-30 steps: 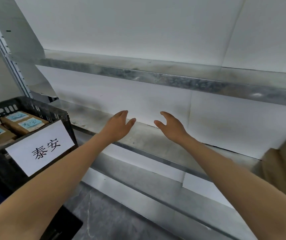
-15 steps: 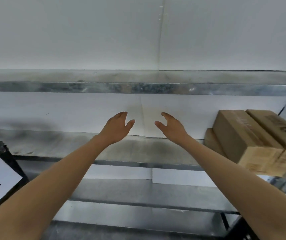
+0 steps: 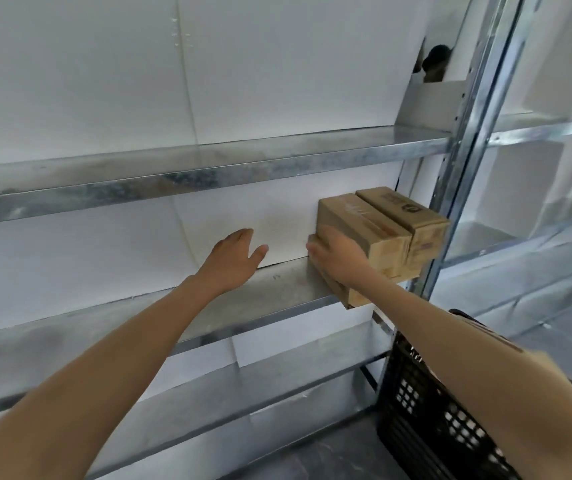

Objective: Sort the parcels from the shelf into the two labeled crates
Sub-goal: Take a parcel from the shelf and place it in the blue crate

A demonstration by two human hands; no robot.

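Parcels (image 3: 381,237) are stacked at the right end of the shelf (image 3: 288,285), hard against the steel post (image 3: 457,188). Two lie side by side on top with at least one under them. The bottom parcel (image 3: 353,296) looks to poke its near corner past the shelf lip.

Right hand (image 3: 338,252) lies against the left face of the top-left parcel (image 3: 357,220), fingertips down by the bottom one. Frame is smeared there, so I can't tell if the fingers are curled round cardboard or just flat on it. Left hand (image 3: 234,261) hangs over bare shelf just left of the stack, fingers spread, thumb out, holding nothing.

My read: the step is pulling one parcel off the top. I'd take the top-left only and draw it along its length toward me, not sideways, since it touches its neighbour. Left hand goes under the near end once it clears. Can't read any label from here; I'd check before picking a crate.

Room: post blocks the right, and the upper shelf (image 3: 208,168) sits close above the stack, so lift little. It's open to the left and front. Black crate (image 3: 416,393) is below right, under my right forearm. A knock on the overhanging bottom parcel could tip it off.
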